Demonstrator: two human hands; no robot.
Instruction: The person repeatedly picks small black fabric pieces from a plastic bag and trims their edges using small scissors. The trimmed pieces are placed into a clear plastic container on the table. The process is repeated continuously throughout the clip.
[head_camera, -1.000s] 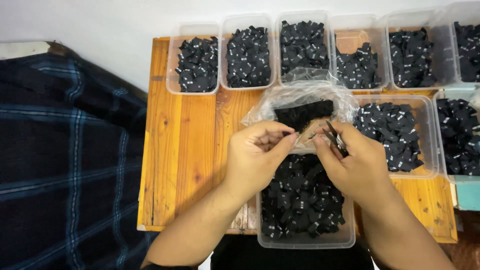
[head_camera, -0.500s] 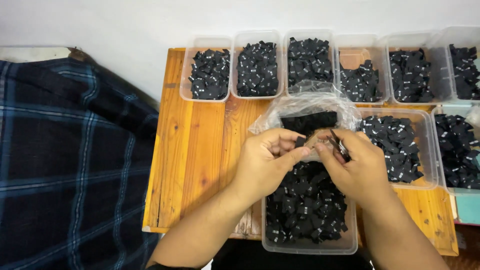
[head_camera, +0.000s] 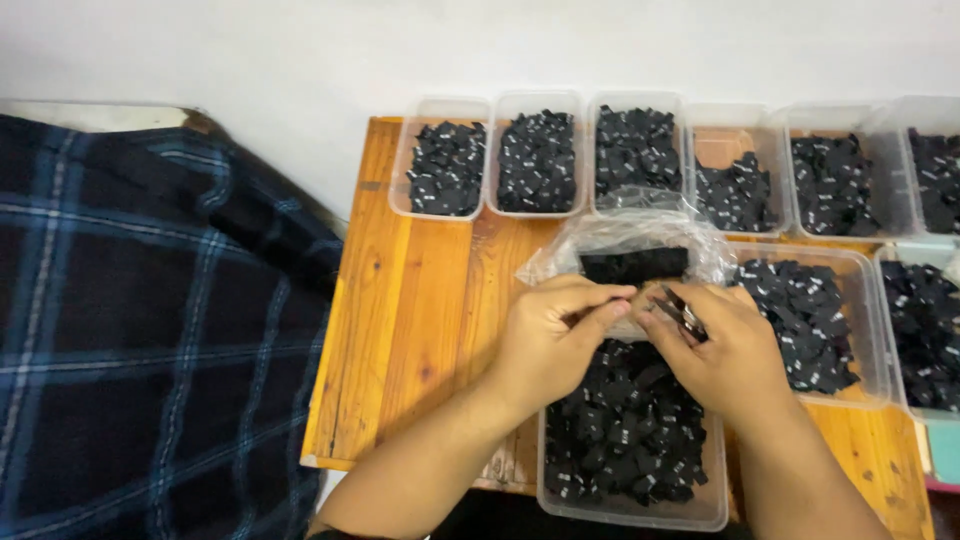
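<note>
My left hand (head_camera: 553, 340) and my right hand (head_camera: 722, 355) meet over a clear plastic tub (head_camera: 640, 505) full of small black pieces. The left thumb and forefinger pinch something small that I cannot make out. The right hand grips a thin dark metal tool (head_camera: 680, 312), like tweezers, whose tip points toward the left fingertips. Just beyond the hands lies a crumpled clear plastic bag (head_camera: 630, 245) with a stack of black pieces (head_camera: 634, 265) inside it.
A row of clear tubs (head_camera: 538, 155) with black pieces lines the far edge of the wooden table (head_camera: 420, 320). More tubs (head_camera: 815, 320) stand at the right. A dark plaid cloth (head_camera: 140, 330) covers the area left of the table.
The view has drifted so the table sits further right and lower in frame. Both hands stay together over the tub, fingers shifting slightly.
</note>
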